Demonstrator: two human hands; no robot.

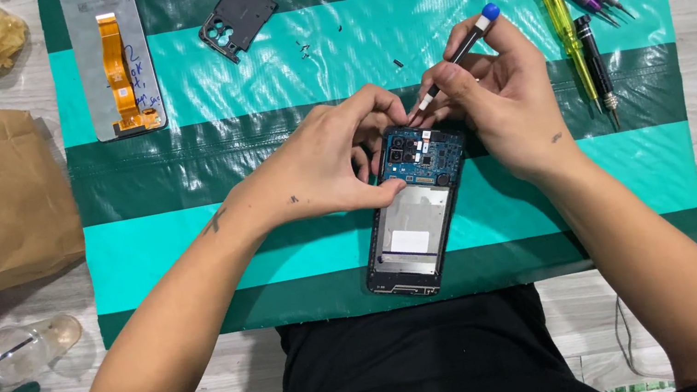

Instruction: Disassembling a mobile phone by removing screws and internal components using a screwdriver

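Head view: one opened phone [413, 223], one screwdriver [455, 58], two hands.

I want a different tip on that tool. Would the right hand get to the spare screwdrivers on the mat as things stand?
Probably yes: the spare screwdrivers lie uncovered just beyond the right hand, with nothing between. That hand holds a screwdriver, though.

Both forearms are bare to above the elbow, with no sleeves, watch or rings in view. The left hand [333, 156] carries a small dark mark on its back, and a thin cross-shaped mark sits near that wrist. The right hand [505, 92] has one small dark mark too. The torso wears a black fabric shirt [414, 372] (white print at its lower edge).
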